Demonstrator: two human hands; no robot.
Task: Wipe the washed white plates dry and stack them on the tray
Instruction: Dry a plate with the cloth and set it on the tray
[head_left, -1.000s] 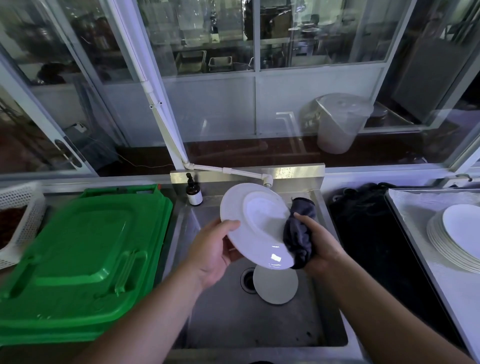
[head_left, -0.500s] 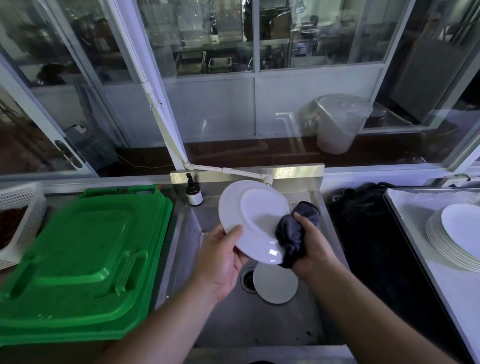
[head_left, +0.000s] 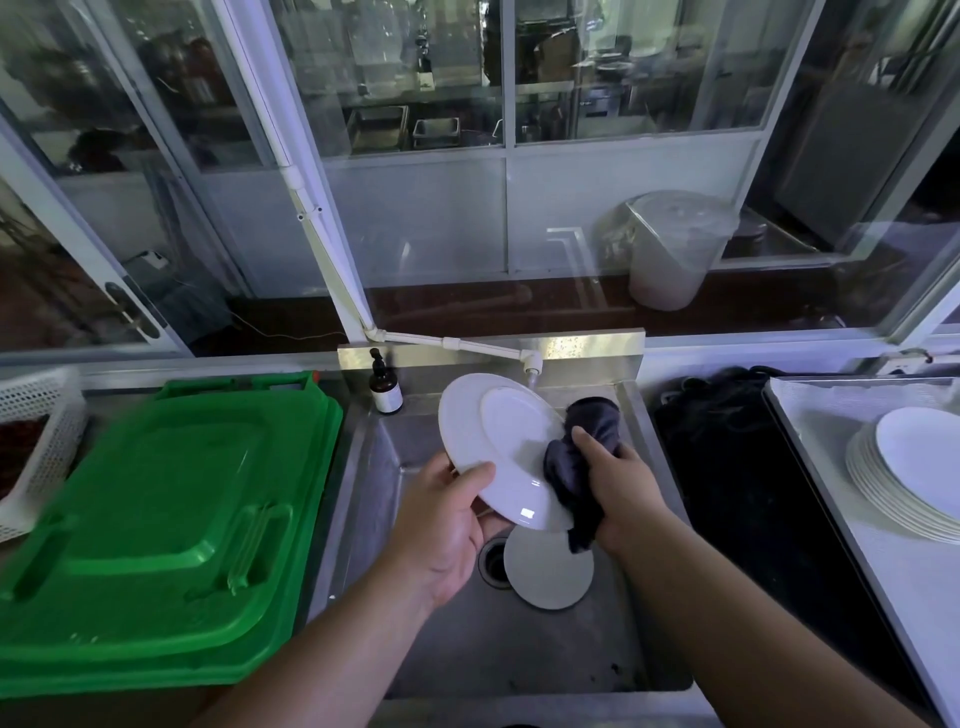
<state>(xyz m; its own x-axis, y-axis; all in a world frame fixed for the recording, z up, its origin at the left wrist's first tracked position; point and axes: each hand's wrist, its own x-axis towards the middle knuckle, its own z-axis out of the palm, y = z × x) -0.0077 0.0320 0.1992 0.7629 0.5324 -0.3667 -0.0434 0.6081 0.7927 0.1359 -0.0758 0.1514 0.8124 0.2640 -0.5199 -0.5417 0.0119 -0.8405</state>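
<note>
Over the sink (head_left: 519, 649) | left hand (head_left: 441, 525) grip clamps tilted plate (head_left: 493, 447) by its rim | right hand (head_left: 618, 488) grip bunches dark cloth (head_left: 576, 462), now lower on the edge | stack (head_left: 904, 473) waits on right tray (head_left: 831, 410).

Tilted white plate (head_left: 498, 447) above sink; stacked plates (head_left: 904, 473) apparently on tray (head_left: 810, 410).

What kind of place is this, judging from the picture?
Probably the dishwashing area of a commercial kitchen. A deep steel sink sits under a wall tap, a stack of white plates waits on a metal tray, and steel pans show behind the glass.
</note>
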